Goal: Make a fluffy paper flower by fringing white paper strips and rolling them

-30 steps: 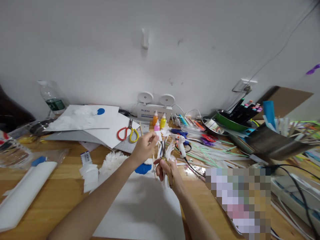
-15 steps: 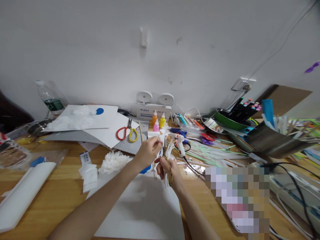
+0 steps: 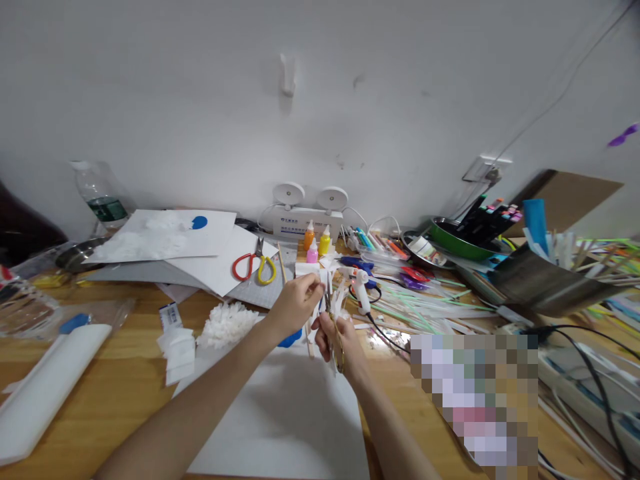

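Observation:
My right hand is closed round the gold handles of a pair of scissors, whose blades point away from me. Just left of the blades, my left hand pinches a thin white piece that looks like paper; the fingers hide part of it. Both hands are above the far end of a white board. A blue shape lies under my left wrist. Left of that forearm sits a heap of white curled pieces.
Red-and-yellow-handled scissors lie behind on a grey mat. A white glue gun with a cord stands right of the hands, near paint bottles. Strips, a green pan and a power strip crowd the right. A white roll lies left.
The fingers of my right hand and the scissors handles have shifted slightly, with the handle loops looking narrower. My left hand stays almost in place.

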Motion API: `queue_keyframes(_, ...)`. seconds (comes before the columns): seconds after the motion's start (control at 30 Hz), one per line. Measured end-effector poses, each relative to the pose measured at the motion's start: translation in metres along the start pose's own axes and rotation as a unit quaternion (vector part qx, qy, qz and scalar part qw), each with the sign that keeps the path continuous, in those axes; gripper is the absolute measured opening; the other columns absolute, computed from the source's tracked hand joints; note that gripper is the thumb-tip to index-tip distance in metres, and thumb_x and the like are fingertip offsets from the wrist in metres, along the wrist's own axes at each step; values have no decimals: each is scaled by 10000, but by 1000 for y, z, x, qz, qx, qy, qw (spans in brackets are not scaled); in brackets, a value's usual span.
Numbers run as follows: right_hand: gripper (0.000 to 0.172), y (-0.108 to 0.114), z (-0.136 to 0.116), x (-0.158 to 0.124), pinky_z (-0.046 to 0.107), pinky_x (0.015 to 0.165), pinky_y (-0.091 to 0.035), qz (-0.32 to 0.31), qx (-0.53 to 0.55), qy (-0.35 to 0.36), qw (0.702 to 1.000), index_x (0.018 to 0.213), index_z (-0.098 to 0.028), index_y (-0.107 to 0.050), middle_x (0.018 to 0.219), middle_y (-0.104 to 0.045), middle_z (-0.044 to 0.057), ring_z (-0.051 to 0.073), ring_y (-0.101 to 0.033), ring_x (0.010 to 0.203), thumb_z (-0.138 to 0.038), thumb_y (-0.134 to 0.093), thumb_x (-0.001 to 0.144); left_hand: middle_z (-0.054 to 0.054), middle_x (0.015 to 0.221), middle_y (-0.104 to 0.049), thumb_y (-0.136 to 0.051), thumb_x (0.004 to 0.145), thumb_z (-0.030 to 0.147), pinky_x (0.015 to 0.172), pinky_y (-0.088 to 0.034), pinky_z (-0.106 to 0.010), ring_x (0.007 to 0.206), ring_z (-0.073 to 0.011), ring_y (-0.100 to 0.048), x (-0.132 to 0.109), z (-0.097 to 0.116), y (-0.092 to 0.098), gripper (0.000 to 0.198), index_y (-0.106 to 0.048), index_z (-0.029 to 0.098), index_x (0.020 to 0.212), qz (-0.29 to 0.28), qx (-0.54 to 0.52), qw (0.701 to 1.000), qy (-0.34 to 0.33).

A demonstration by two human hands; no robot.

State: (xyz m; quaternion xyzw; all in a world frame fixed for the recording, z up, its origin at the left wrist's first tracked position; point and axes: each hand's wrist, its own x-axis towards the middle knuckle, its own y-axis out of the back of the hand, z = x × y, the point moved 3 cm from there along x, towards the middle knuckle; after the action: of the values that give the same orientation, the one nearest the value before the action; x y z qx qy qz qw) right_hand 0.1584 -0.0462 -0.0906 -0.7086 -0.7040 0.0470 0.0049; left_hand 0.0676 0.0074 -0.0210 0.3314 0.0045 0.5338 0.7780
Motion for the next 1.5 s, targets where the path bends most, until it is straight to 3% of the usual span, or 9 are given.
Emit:
queue_keyframes(0.2, 473, 0, 1, -2, 157, 289, -189, 9, 4, -10, 1000, 648, -141, -478, 316, -335, -98, 31, -283, 240, -599, -391, 726, 37, 565, -458, -392, 792, 332, 566, -341, -211, 573, -105, -452, 1, -3, 3, 252, -478, 166, 622, 2, -26, 1000, 17)
queue_keyframes(0.3, 476, -2, 0, -3, 159, 288, -181, 0, 2, -11, 1000, 646, -142, -479, 304, -329, -99, 33, -283, 236, -601, -384, 728, 16, 601, -532, -407, 778, 409, 619, -377, -230, 614, -124, -505, 3, -10, 1, 308, -513, 158, 635, 11, -128, 989, 76)
queue_keyframes(0.37, 482, -3, -2, -4, 162, 292, -183, -5, -5, -9, 1000, 641, -143, -476, 297, -325, -99, 36, -283, 236, -608, -381, 723, -20, 662, -599, -413, 769, 442, 670, -407, -260, 666, -151, -558, 3, -15, -6, 336, -552, 146, 692, -17, -265, 952, 153)
queue_keyframes(0.47, 482, -4, -4, -6, 163, 301, -192, -3, -26, -7, 1000, 630, -146, -467, 298, -340, -91, 37, -289, 246, -607, -369, 730, -82, 770, -651, -400, 788, 422, 725, -439, -303, 731, -177, -604, 3, -17, -16, 351, -577, 124, 837, -67, -471, 844, 248)
queue_keyframes(0.57, 488, -6, -4, -7, 162, 309, -192, -10, -51, -6, 999, 629, -143, -473, 295, -351, -84, 36, -286, 252, -598, -344, 747, -105, 884, -649, -408, 811, 358, 774, -449, -310, 815, -179, -608, 5, -15, -18, 310, -568, 117, 923, -60, -593, 763, 250)
queue_keyframes(0.7, 499, -8, 0, -7, 166, 316, -196, -19, -59, -9, 998, 634, -145, -473, 296, -358, -83, 37, -283, 251, -612, -332, 741, -107, 945, -639, -431, 820, 269, 797, -458, -316, 877, -189, -599, 6, -15, -16, 258, -554, 105, 977, -26, -659, 715, 231)
queue_keyframes(1.1, 484, -11, 4, -8, 173, 298, -159, -32, -46, -37, 998, 632, -153, -462, 280, -379, -77, 44, -290, 224, -617, -357, 720, -114, 935, -649, -394, 816, 122, 833, -456, -329, 911, -194, -594, 8, -15, -8, 252, -561, 86, 1001, 39, -666, 707, 235)
queue_keyframes(1.5, 439, -10, 7, -7, 153, 251, -171, -28, -71, -62, 995, 617, -156, -465, 271, -391, -76, 46, -301, 201, -582, -406, 700, -120, 929, -650, -381, 818, 127, 858, -442, -341, 924, -193, -589, 12, -19, -8, 249, -574, 80, 968, 42, -672, 710, 207)
